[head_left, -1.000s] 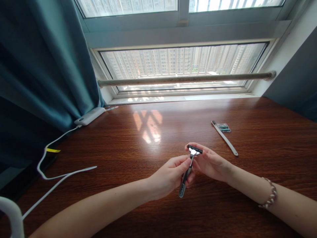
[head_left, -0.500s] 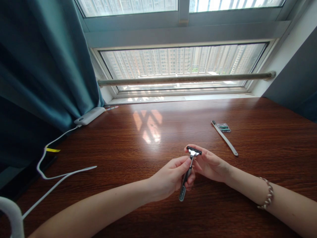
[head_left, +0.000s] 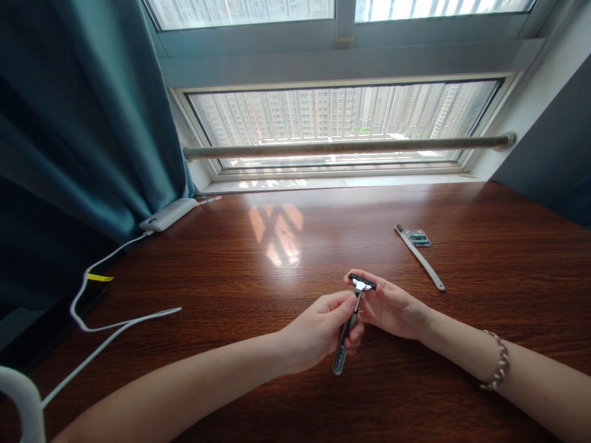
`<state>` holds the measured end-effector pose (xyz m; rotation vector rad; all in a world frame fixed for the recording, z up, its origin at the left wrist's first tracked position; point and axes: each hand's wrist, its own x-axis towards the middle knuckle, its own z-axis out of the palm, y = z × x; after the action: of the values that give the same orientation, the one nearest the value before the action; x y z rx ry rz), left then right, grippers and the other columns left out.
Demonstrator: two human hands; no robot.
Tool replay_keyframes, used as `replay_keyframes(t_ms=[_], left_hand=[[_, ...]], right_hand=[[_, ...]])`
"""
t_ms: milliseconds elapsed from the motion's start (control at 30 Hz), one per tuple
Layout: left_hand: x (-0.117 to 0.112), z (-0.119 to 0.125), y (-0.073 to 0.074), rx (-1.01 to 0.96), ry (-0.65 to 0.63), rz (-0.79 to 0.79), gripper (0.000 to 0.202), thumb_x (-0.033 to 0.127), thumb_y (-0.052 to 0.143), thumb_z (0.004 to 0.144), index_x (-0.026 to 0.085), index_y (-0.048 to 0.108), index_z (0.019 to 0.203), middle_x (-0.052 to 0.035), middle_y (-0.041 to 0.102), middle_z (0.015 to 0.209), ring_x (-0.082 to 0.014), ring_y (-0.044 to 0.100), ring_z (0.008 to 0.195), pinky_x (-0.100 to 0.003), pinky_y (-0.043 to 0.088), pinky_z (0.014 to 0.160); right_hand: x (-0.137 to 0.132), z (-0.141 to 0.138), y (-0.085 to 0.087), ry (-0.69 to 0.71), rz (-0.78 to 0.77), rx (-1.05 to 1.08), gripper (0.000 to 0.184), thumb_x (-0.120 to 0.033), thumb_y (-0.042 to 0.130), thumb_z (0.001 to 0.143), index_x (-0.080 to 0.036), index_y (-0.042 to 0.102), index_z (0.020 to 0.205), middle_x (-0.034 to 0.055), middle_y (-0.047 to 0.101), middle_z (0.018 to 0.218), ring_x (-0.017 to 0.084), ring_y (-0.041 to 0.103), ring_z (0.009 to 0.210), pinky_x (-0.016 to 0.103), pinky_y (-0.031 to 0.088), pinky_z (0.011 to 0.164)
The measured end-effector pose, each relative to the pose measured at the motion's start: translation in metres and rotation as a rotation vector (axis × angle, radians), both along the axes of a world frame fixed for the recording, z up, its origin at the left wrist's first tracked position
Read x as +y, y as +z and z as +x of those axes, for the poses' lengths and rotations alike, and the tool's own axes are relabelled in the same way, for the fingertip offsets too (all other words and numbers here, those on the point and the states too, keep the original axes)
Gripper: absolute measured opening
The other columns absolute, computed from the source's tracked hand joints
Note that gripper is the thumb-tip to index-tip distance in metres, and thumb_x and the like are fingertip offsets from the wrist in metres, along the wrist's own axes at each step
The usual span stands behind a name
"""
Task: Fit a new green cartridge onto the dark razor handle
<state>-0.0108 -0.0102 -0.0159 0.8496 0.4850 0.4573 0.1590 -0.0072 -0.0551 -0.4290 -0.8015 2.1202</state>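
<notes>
A razor [head_left: 347, 330] with a dark grey handle and a black cartridge head is held upright over the wooden desk [head_left: 258, 271]. My left hand [head_left: 318, 329] is closed around the razor's handle, thumb near the neck. My right hand [head_left: 392, 304] has its fingers pinched on the black cartridge head at the top. A bead bracelet [head_left: 496, 368] sits on my right wrist.
A second white razor handle [head_left: 419, 257] lies on the desk at the right, beside a small clear pack of cartridges [head_left: 418, 237]. A white power bank [head_left: 168, 215] with a white cable [head_left: 115, 323] lies at the left by the teal curtain [head_left: 83, 123]. The window sill runs along the back.
The razor has sunk slightly lower in my hands and tilted a little. Both hands keep their hold and stay in nearly the same place.
</notes>
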Motion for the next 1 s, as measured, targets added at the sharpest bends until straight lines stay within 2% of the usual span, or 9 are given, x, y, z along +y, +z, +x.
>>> replay_keyframes(t_ms=[167, 400, 667, 1000], left_hand=[[-0.0004, 0.0002, -0.0009, 0.0, 0.014, -0.024, 0.028, 0.042, 0.047, 0.081, 0.015, 0.045, 0.08, 0.002, 0.045, 0.056, -0.0071, 0.04, 0.048, -0.021, 0.032, 0.051], [-0.0005, -0.0008, -0.001, -0.013, 0.009, -0.016, 0.026, 0.04, 0.045, 0.083, 0.014, 0.045, 0.081, 0.0017, 0.044, 0.057, -0.007, 0.04, 0.049, -0.021, 0.033, 0.05], [-0.0011, -0.0007, -0.002, 0.0, 0.011, -0.039, 0.028, 0.042, 0.048, 0.081, 0.014, 0.047, 0.083, 0.0017, 0.045, 0.057, -0.0073, 0.041, 0.048, -0.021, 0.033, 0.048], [-0.0005, -0.0005, -0.0062, -0.054, 0.018, -0.058, 0.023, 0.038, 0.042, 0.085, 0.015, 0.045, 0.082, 0.0013, 0.044, 0.059, -0.0076, 0.039, 0.051, -0.022, 0.033, 0.051]], right_hand=[[-0.0004, -0.0008, 0.002, -0.002, -0.01, -0.004, 0.042, -0.035, 0.066, 0.071, -0.025, 0.052, 0.109, 0.0042, 0.056, 0.102, 0.016, 0.053, 0.089, 0.036, 0.04, 0.081], [-0.0005, -0.0009, 0.0027, 0.011, -0.017, -0.002, 0.042, -0.033, 0.066, 0.071, -0.024, 0.051, 0.109, 0.0049, 0.057, 0.098, 0.014, 0.054, 0.079, 0.034, 0.042, 0.077], [0.0008, -0.0016, 0.0022, 0.003, 0.0, -0.005, 0.037, -0.032, 0.067, 0.07, -0.025, 0.056, 0.105, 0.0041, 0.052, 0.108, 0.016, 0.053, 0.09, 0.036, 0.041, 0.08], [0.0016, -0.0014, 0.0016, -0.089, 0.041, -0.073, 0.038, -0.032, 0.067, 0.07, -0.022, 0.058, 0.105, 0.0047, 0.055, 0.106, 0.013, 0.051, 0.087, 0.029, 0.039, 0.079]])
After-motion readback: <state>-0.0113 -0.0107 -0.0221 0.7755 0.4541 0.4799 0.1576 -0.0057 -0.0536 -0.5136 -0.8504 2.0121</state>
